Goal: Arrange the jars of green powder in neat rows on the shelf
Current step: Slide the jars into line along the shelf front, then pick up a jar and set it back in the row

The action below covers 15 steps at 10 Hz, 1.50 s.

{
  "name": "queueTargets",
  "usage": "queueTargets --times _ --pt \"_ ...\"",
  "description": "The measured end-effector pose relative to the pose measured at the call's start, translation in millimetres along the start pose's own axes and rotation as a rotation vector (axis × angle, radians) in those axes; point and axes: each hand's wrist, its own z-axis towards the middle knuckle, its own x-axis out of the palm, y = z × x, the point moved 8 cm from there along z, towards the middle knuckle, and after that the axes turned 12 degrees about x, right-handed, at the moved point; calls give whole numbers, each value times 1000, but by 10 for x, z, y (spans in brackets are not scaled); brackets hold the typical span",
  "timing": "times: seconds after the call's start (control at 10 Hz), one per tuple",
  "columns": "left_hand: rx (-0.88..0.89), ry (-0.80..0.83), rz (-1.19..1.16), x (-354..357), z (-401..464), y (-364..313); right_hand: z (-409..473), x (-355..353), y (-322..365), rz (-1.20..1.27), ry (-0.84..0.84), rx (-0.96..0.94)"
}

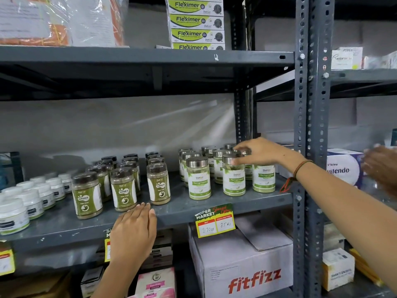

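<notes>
Most jars of green powder already stood in rows on the shelf as my right hand pinched a back-row lid, my left hand resting empty, fingers flat, on the shelf edge.

Materials, shelf bay
shelf: matt grey painted metal, chipped; jars of green powder: clear glossy walls, brushed metal lids, paper labels; brown jars: shrink-wrapped plastic; fitfizz box: matt white cardboard
</notes>
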Motion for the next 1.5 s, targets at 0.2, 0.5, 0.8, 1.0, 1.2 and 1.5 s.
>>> queueTargets --times 0.2,0.5,0.8,1.0,1.2,1.5 --pt "0 -14 1 -29 -2 -17 70 88 71 8 -6 -7" --pt "8 -33 7 -43 -4 -21 106 111 75 48 -15 -27" --pt "6 -32 16 -34 -2 -22 75 96 75 58 -17 -21" --pt "-4 -49 33 -75 3 -34 -98 -139 689 230 -299 -209" --pt "7 -41 49 -71 9 -33 -80 230 1773 124 -167 -414" --pt "4 -63 50 -40 26 26 303 710 2359 -104 -10 -427"
